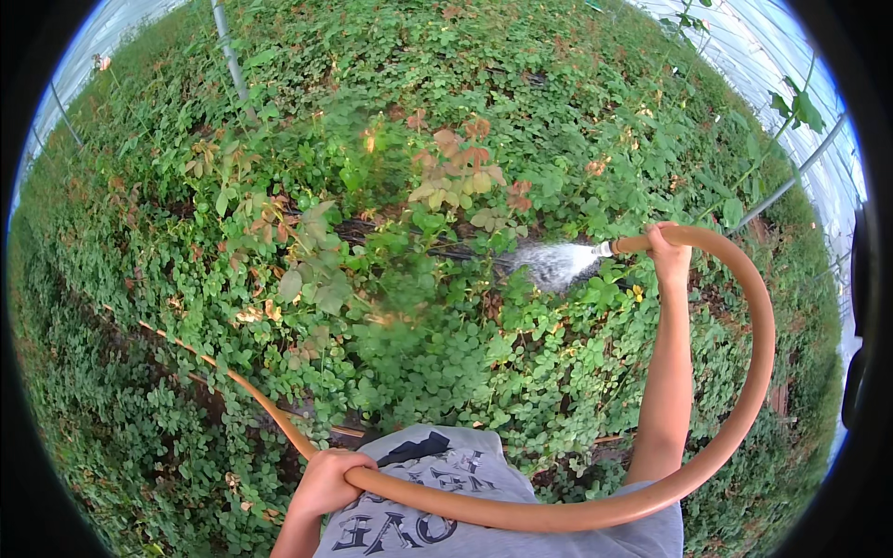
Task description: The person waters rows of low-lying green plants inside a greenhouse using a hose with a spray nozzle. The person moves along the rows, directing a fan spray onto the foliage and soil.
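Note:
An orange-brown garden hose (762,328) loops across the front of my body and round to the right. My right hand (670,251) is closed around it just behind its white nozzle (601,250), which points left. A wide spray of water (554,264) comes out onto low leafy plants and dark tubing in the row. At the lower left, my left hand (335,478) grips the same hose in front of my grey printed shirt. From there the hose runs off to the upper left along the ground, partly hidden under leaves.
Dense rose-like plants (418,356) surround me, some with reddish or dry leaves. A grey metal pole (230,59) rises at the upper left, and another pole (795,174) slants at the right. Translucent plastic sheeting (760,49) encloses the growing area.

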`<move>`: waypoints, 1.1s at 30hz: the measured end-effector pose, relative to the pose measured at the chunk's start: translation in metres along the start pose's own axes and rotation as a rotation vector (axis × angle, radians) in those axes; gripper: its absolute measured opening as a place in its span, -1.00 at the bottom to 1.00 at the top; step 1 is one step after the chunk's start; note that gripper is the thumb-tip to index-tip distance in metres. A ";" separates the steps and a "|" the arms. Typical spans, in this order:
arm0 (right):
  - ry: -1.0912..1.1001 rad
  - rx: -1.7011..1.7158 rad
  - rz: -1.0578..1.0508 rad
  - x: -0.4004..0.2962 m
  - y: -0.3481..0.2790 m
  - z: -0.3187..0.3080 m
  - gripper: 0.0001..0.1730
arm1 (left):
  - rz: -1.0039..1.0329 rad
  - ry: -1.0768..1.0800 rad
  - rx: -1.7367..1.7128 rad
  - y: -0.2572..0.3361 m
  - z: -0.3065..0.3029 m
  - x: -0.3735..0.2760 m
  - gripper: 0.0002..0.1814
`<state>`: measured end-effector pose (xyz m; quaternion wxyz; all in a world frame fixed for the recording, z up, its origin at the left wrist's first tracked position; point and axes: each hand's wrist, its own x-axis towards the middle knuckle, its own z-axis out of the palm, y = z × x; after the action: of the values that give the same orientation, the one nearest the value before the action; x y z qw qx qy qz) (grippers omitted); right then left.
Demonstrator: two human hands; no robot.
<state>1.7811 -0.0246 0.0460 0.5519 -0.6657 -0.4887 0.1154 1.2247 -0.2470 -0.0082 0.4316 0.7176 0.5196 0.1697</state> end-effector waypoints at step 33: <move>-0.179 -0.180 -0.205 0.052 -0.010 0.024 -0.82 | -0.043 0.031 -0.059 -0.004 -0.008 0.002 -0.79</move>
<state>1.7849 0.0295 0.0660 0.4534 -0.6460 -0.6098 0.0730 1.2177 -0.2419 -0.0071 0.4479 0.6905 0.5364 0.1867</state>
